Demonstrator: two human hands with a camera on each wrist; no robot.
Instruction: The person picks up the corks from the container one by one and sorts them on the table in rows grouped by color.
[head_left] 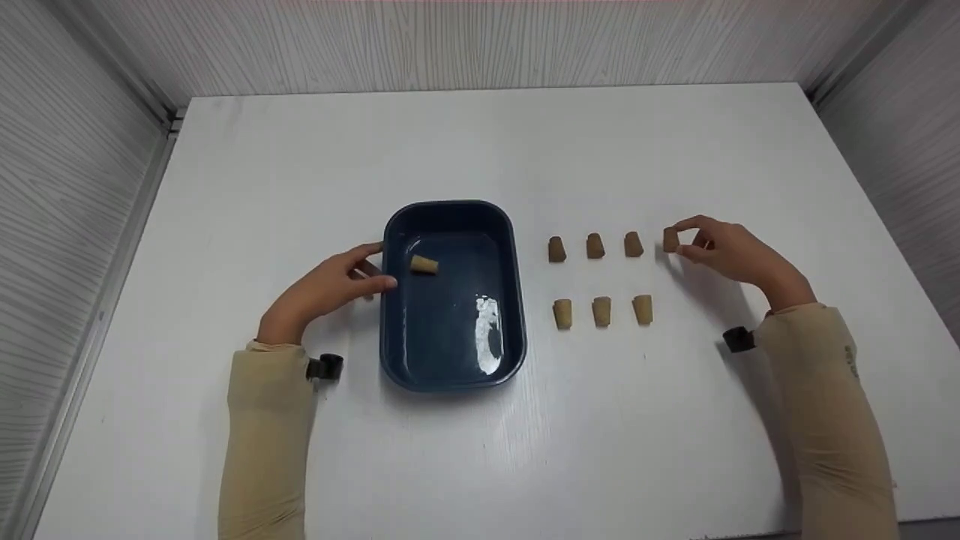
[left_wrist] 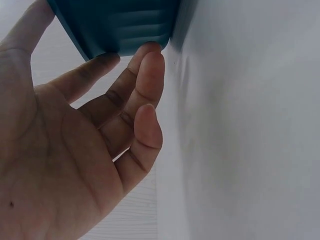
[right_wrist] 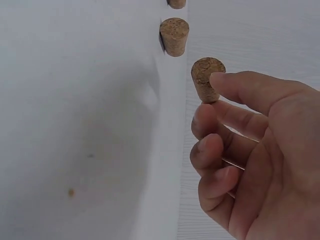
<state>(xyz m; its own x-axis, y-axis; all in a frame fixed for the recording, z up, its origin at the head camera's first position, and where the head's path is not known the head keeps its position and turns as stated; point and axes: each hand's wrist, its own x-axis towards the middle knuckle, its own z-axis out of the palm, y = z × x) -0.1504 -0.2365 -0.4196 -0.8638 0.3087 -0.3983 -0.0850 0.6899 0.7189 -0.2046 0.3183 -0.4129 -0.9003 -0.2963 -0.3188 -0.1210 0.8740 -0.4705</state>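
My left hand point(head_left: 321, 291) grips the left rim of a deep blue rectangular tray point(head_left: 442, 352), thumb at the edge. In the left wrist view its fingertips lie against the tray's outer wall point(left_wrist: 130, 22). One light tan cork stopper point(head_left: 424, 265) lies on its side inside the tray, toward the upper left. To the right, my right hand point(head_left: 733, 249) pinches a darker brown cork stopper point(head_left: 670, 240) between thumb and fingers. The right wrist view shows this cork's point(right_wrist: 204, 75) wide round end facing the camera, with another cork point(right_wrist: 174, 37) just beyond it.
Between tray and right hand, three brown corks point(head_left: 595, 246) form a row in line with the held one. Nearer the front, three light tan corks point(head_left: 601, 311) make a second row. The white table point(head_left: 480, 465) meets grained panels point(head_left: 480, 45) at the back and sides.
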